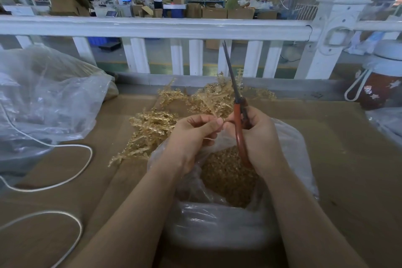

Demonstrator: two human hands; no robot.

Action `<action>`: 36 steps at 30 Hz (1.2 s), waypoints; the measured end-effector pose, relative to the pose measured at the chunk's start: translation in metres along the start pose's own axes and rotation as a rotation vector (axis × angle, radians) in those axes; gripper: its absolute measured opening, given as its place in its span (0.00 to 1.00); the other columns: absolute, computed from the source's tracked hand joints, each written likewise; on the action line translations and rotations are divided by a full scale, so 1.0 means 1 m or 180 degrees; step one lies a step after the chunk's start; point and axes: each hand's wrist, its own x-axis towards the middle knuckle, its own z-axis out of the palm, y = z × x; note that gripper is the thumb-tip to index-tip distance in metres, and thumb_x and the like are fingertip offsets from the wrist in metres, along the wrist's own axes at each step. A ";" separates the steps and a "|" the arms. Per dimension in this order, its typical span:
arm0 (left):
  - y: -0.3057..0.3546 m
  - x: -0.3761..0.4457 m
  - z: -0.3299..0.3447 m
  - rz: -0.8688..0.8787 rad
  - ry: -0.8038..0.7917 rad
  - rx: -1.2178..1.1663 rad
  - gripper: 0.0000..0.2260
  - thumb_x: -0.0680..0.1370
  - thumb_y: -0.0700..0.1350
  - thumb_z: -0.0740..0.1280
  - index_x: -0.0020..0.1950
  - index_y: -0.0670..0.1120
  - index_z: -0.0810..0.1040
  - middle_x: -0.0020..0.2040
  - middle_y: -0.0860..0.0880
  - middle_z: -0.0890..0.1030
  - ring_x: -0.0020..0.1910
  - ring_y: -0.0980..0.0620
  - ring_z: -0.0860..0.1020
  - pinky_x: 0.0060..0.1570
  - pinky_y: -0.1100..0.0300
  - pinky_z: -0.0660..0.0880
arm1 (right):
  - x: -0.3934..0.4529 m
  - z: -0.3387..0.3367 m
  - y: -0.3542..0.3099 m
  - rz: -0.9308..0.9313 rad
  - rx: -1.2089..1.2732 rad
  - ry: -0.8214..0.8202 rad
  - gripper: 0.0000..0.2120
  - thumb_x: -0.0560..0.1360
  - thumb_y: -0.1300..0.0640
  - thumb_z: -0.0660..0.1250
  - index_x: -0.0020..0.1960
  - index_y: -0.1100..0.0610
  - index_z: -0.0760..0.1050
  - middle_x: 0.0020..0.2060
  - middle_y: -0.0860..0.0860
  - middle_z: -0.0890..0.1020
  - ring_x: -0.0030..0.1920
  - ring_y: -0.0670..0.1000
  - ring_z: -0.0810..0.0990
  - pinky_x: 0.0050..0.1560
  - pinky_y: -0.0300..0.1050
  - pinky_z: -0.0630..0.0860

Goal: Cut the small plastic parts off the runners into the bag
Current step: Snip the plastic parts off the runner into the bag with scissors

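Observation:
A heap of tan plastic runners (174, 111) with small parts attached lies on the brown table beyond my hands. My left hand (193, 135) pinches a thin piece of runner between thumb and fingers above the open clear bag (289, 146). The bag holds a mass of cut tan parts (226, 174). My right hand (258, 135) grips red-handled scissors (238, 113), their dark blades pointing up and away toward the railing, and its fingertips meet those of the left hand. What the fingertips hold is too small to make out.
A large crumpled clear bag (43, 98) sits at the left. White cord (71, 172) loops over the cardboard-covered table (348, 159). A white railing (174, 26) runs along the far edge. A red-and-white bottle (380, 80) stands at the right.

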 end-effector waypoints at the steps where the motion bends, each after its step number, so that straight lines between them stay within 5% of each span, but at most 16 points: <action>1: 0.000 0.000 0.000 0.0038 -0.0008 0.0011 0.02 0.74 0.39 0.73 0.41 0.43 0.82 0.38 0.47 0.82 0.33 0.56 0.77 0.35 0.65 0.75 | 0.000 0.000 0.000 -0.0045 -0.0076 0.0012 0.09 0.73 0.60 0.76 0.45 0.48 0.79 0.36 0.43 0.84 0.37 0.42 0.82 0.43 0.39 0.79; 4: 0.001 -0.001 -0.001 0.0093 0.0050 -0.0060 0.03 0.75 0.38 0.72 0.41 0.42 0.83 0.35 0.46 0.82 0.33 0.55 0.78 0.35 0.64 0.76 | 0.001 0.001 0.002 -0.0111 -0.0209 -0.0013 0.09 0.72 0.57 0.78 0.45 0.47 0.80 0.39 0.46 0.85 0.41 0.46 0.83 0.46 0.42 0.80; 7: 0.000 0.000 0.000 0.0215 0.0171 -0.0144 0.09 0.77 0.39 0.71 0.37 0.46 0.82 0.34 0.48 0.82 0.35 0.55 0.80 0.39 0.62 0.78 | 0.000 0.000 0.003 -0.0076 -0.0245 -0.0018 0.13 0.66 0.43 0.79 0.44 0.44 0.79 0.40 0.42 0.84 0.43 0.42 0.82 0.44 0.37 0.79; 12: 0.003 0.000 0.000 0.0507 0.0278 -0.0604 0.02 0.72 0.41 0.72 0.41 0.43 0.80 0.40 0.44 0.85 0.40 0.51 0.83 0.48 0.56 0.82 | -0.003 -0.002 0.004 -0.0160 -0.1075 -0.0017 0.28 0.59 0.23 0.68 0.48 0.41 0.76 0.42 0.35 0.82 0.46 0.35 0.79 0.44 0.38 0.75; 19: 0.006 0.001 -0.004 0.0727 0.0535 -0.0640 0.14 0.77 0.34 0.69 0.34 0.49 0.82 0.37 0.49 0.84 0.37 0.55 0.83 0.42 0.64 0.80 | -0.005 -0.003 0.009 -0.0404 -0.1975 -0.0203 0.28 0.63 0.22 0.64 0.51 0.42 0.72 0.41 0.34 0.76 0.43 0.38 0.76 0.40 0.37 0.71; 25: 0.005 0.002 -0.005 0.0922 0.0680 -0.0383 0.08 0.79 0.32 0.66 0.43 0.42 0.79 0.40 0.45 0.82 0.39 0.53 0.82 0.45 0.61 0.80 | -0.003 -0.003 0.012 -0.0468 -0.2331 -0.0241 0.32 0.62 0.19 0.61 0.52 0.43 0.71 0.43 0.35 0.75 0.44 0.40 0.75 0.39 0.37 0.69; 36: 0.005 0.002 -0.007 0.1050 0.0752 -0.0344 0.07 0.78 0.30 0.66 0.43 0.40 0.78 0.35 0.49 0.83 0.37 0.55 0.83 0.43 0.63 0.80 | -0.006 -0.001 0.011 -0.0810 -0.2620 0.0141 0.37 0.60 0.15 0.48 0.44 0.45 0.72 0.35 0.37 0.75 0.36 0.42 0.74 0.34 0.37 0.71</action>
